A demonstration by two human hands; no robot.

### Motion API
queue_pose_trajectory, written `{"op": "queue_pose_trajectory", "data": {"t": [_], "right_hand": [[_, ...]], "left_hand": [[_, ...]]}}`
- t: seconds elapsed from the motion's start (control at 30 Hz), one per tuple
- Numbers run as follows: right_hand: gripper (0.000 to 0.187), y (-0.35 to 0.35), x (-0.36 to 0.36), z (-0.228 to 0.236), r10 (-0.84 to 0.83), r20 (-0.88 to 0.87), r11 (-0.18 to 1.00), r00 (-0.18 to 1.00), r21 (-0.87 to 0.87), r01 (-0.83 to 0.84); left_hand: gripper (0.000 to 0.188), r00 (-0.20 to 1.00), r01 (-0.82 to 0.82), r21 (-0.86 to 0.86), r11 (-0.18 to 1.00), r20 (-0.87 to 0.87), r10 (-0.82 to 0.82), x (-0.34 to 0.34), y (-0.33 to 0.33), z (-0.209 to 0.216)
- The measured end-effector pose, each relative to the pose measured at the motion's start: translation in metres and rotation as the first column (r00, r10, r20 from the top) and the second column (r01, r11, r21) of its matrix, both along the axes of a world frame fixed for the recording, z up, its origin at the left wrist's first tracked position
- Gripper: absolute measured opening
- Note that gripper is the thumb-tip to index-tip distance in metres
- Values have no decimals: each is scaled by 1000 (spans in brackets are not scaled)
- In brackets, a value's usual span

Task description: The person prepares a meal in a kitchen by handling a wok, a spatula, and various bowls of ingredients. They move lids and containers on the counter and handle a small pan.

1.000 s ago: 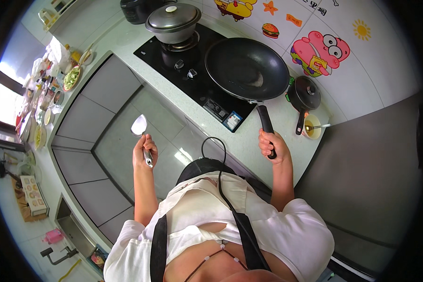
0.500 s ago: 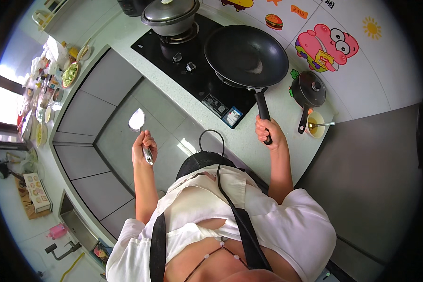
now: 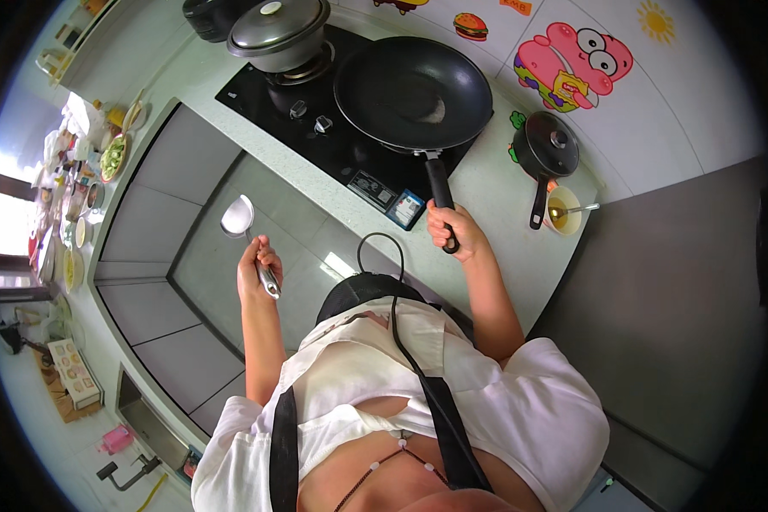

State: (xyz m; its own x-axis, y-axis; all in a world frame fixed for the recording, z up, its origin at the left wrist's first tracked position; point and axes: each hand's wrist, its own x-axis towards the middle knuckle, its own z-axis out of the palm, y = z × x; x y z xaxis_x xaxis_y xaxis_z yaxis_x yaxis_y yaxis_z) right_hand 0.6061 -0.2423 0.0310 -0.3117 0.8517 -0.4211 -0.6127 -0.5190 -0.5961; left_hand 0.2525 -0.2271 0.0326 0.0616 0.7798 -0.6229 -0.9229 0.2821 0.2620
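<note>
My left hand [image 3: 260, 264] is closed round the handle of a metal ladle [image 3: 237, 217], held up over the floor with its round bowl pointing away from me. My right hand [image 3: 455, 230] grips the black handle of a large frying pan [image 3: 410, 94]. The pan sits over the right burner of the black gas hob [image 3: 269, 115], its inside dark with a pale shiny patch. Whether its base rests fully on the burner cannot be seen.
A lidded grey pot [image 3: 280, 38] occupies the left burner. Right of the hob are a small lidded black saucepan [image 3: 546, 141] and a bowl [image 3: 563, 211] of yellowish liquid with a spoon. Dishes crowd the left counter, including a plate of chopped greens [image 3: 113, 160]. A faucet [image 3: 128, 471] stands at lower left.
The frying pan and my right hand have shifted left in the view, along with the hob and pot. The ladle's head has tilted and moved slightly left.
</note>
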Motion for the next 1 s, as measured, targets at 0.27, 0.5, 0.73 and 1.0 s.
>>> {"op": "queue_pose_trajectory", "data": {"t": [0.27, 0.5, 0.73, 1.0], "right_hand": [[39, -7, -4, 1, -23, 139, 998, 990, 54, 16], [50, -28, 9, 11, 20, 285, 993, 958, 108, -53], [31, -27, 81, 6, -168, 722, 986, 671, 117, 120], [18, 25, 216, -25, -539, 825, 798, 172, 434, 419]], "left_hand": [[13, 999, 39, -5, 999, -27, -39, 14, 7, -3], [8, 994, 62, 7, 998, -87, -61, 27, 6, -3], [7, 980, 124, 56, 991, -166, -113, 52, 5, 10], [11, 935, 194, 23, 981, -307, -177, 87, 0, 19]]}}
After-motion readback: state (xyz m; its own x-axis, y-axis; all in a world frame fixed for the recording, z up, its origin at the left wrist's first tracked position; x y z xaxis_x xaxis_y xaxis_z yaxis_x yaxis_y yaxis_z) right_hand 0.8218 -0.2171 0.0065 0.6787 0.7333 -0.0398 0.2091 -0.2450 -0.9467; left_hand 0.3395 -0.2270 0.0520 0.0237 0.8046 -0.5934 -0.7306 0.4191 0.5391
